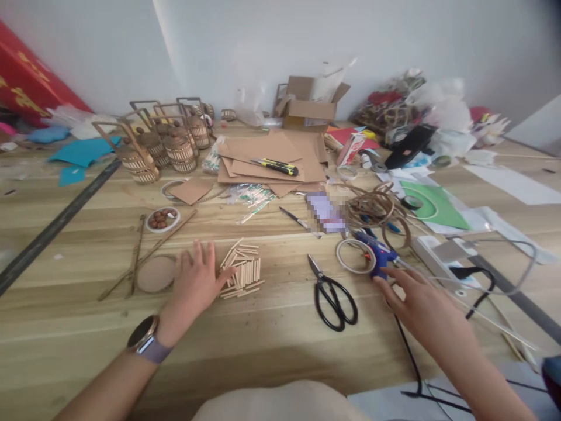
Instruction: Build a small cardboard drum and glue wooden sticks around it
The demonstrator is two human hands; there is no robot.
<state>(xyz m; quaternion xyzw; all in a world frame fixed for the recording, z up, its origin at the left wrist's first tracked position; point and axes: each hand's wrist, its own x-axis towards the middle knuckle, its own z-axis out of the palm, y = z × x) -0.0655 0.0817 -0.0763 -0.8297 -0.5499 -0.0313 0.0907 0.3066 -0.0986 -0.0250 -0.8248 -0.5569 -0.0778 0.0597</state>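
Observation:
My left hand hovers low over the table with fingers spread, holding nothing. Under its fingertips lies a round cardboard disc, partly covered, and its thumb reaches the pile of short wooden sticks. My right hand has its fingers stretched toward a blue hot glue gun; the fingertips are at its handle, and I see no closed grip. A roll of tape lies against the glue gun. Black-handled scissors rest between my hands.
Two twigs lie crossed beside a white dish of brown beads. Farther back are several small stick baskets, cardboard sheets with utility knives, and a phone. A power strip with cables sits at right.

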